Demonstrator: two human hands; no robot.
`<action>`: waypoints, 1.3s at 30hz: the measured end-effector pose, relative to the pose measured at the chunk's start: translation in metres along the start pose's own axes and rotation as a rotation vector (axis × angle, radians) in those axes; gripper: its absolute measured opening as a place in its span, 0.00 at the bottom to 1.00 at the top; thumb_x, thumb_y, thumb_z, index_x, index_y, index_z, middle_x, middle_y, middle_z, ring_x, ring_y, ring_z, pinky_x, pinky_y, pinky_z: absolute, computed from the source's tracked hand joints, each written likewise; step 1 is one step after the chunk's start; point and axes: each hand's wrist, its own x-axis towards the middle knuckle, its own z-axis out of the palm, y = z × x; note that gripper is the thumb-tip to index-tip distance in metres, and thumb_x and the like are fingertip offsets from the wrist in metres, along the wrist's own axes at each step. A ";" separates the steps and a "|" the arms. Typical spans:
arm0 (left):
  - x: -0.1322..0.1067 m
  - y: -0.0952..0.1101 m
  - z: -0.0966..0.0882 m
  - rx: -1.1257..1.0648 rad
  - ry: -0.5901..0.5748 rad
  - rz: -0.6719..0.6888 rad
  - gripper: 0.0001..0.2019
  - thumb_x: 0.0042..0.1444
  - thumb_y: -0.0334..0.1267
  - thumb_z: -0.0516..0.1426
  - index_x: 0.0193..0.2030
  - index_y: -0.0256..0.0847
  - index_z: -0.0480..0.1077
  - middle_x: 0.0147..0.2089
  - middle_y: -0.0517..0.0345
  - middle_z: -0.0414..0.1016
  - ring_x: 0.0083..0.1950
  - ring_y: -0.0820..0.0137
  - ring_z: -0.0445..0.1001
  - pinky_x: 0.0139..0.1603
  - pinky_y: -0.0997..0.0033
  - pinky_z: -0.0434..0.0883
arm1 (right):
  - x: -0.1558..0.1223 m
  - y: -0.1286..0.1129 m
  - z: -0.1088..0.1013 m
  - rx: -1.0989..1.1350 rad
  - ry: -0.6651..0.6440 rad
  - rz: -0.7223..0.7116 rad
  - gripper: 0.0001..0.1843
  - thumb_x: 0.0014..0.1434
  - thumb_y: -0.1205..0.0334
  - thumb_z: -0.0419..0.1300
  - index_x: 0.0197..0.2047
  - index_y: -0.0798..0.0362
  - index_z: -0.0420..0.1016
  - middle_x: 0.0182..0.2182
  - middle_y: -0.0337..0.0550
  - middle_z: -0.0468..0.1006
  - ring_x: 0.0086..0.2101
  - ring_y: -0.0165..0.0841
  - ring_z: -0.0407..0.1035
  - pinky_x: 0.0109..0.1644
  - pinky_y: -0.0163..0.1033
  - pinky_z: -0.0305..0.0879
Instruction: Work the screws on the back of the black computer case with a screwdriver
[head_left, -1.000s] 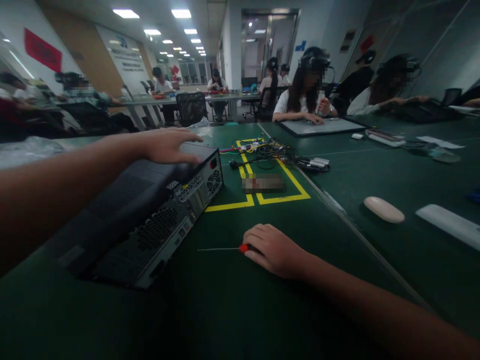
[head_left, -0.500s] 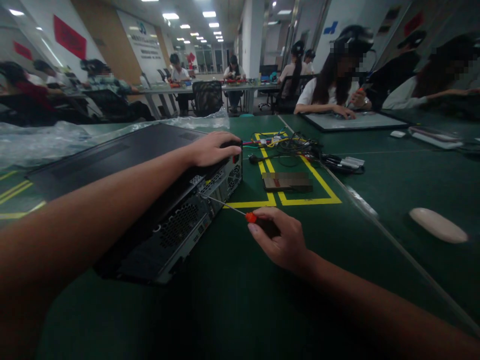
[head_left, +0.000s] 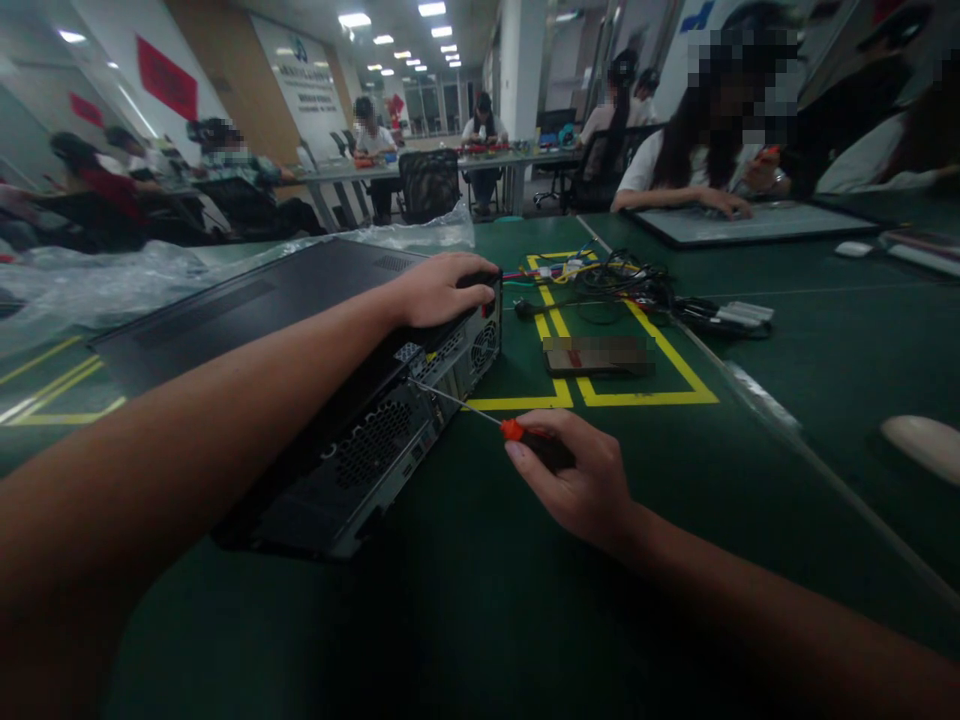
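A black computer case (head_left: 300,300) lies on its side, its metal rear panel facing right and toward me. My left hand (head_left: 450,290) rests on top at the far rear corner, thumb apart from the fingers and pressing near the edge; it is open. In my right hand (head_left: 574,465) is a screwdriver (head_left: 513,430) with an orange-and-black handle, the fingers closed around it. Its thin shaft reaches left to the rear panel (head_left: 442,400), where the tip meets the upper edge near the middle. Whether a screw sits under the tip is too small to tell.
Right of the case lie bundled cables (head_left: 622,280) and a partly blurred phone-like object (head_left: 596,355) among yellow tape lines on the green table (head_left: 480,600). A pale rounded object (head_left: 926,445) sits far right, clear plastic wrap (head_left: 112,285) behind left. A co-worker (head_left: 697,150) works across.
The whole scene has shifted slightly right in view as the camera turned a little left. Both hands keep their places on the case and the screwdriver, whose tip stays at the rear panel.
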 end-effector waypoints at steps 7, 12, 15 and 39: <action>-0.001 0.004 -0.002 0.057 -0.010 0.011 0.40 0.68 0.56 0.52 0.77 0.30 0.76 0.79 0.34 0.76 0.81 0.46 0.72 0.85 0.49 0.64 | 0.000 -0.001 0.002 0.000 0.021 -0.002 0.09 0.70 0.67 0.69 0.52 0.48 0.82 0.42 0.42 0.91 0.35 0.35 0.84 0.41 0.38 0.81; -0.001 0.004 -0.002 0.062 0.000 -0.003 0.37 0.69 0.56 0.52 0.76 0.39 0.77 0.79 0.43 0.77 0.81 0.49 0.72 0.85 0.48 0.64 | 0.000 -0.001 0.004 0.004 0.000 0.002 0.08 0.71 0.67 0.69 0.52 0.48 0.83 0.42 0.42 0.91 0.36 0.35 0.84 0.43 0.38 0.81; -0.001 0.004 -0.001 0.043 0.002 -0.010 0.34 0.67 0.55 0.54 0.76 0.48 0.78 0.77 0.49 0.79 0.81 0.50 0.72 0.85 0.46 0.64 | 0.001 -0.001 0.005 -0.004 -0.004 0.012 0.08 0.72 0.66 0.68 0.52 0.48 0.83 0.44 0.43 0.91 0.38 0.36 0.85 0.45 0.40 0.82; 0.025 -0.010 0.001 0.134 -0.085 -0.061 0.40 0.63 0.54 0.56 0.80 0.42 0.73 0.77 0.43 0.78 0.76 0.46 0.75 0.80 0.47 0.67 | -0.001 -0.005 0.010 -0.097 -0.022 0.025 0.08 0.79 0.62 0.63 0.55 0.51 0.84 0.44 0.47 0.90 0.42 0.39 0.85 0.48 0.43 0.82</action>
